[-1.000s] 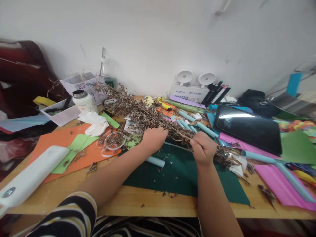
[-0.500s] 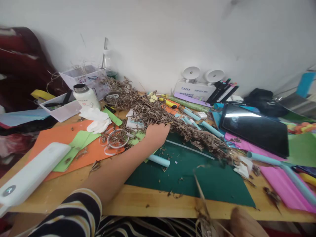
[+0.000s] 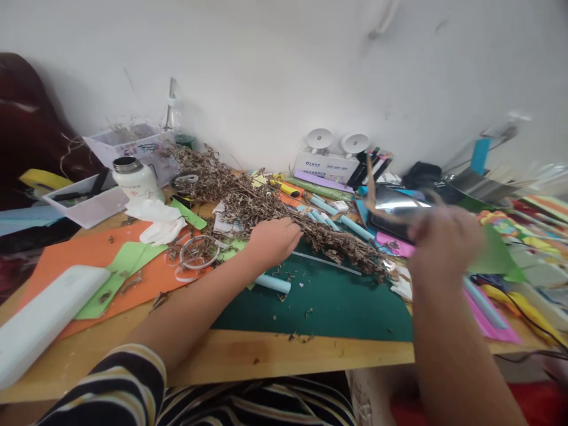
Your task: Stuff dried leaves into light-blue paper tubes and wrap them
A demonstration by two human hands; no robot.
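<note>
A long bundle of dried plants (image 3: 275,204), brown and leafy, lies slantwise across the table. My left hand (image 3: 275,239) is closed on the near side of its middle. My right hand (image 3: 444,245) is raised at the right, smeared by motion. From its fingers sticks a thin, pale brown dried stalk (image 3: 371,186), bent and blurred, in front of the black tablet (image 3: 393,207). Under the bundle's right part is a dark green mat (image 3: 328,313) with dry crumbs on it. A light blue paper tube (image 3: 275,284) lies beside my left wrist.
At the left stand an open white bottle (image 3: 137,180), a white tray (image 3: 89,207) and crumpled tissue (image 3: 155,219). A white handheld device (image 3: 53,319) rests on orange paper (image 3: 146,284). A box with two round lamps (image 3: 326,165) stands by the wall. Coloured paper and tubes crowd the right.
My right hand has risen from the table's front edge to above the right side, carrying the dried stalk. The left hand stays on the bundle. The view has shifted slightly right.
</note>
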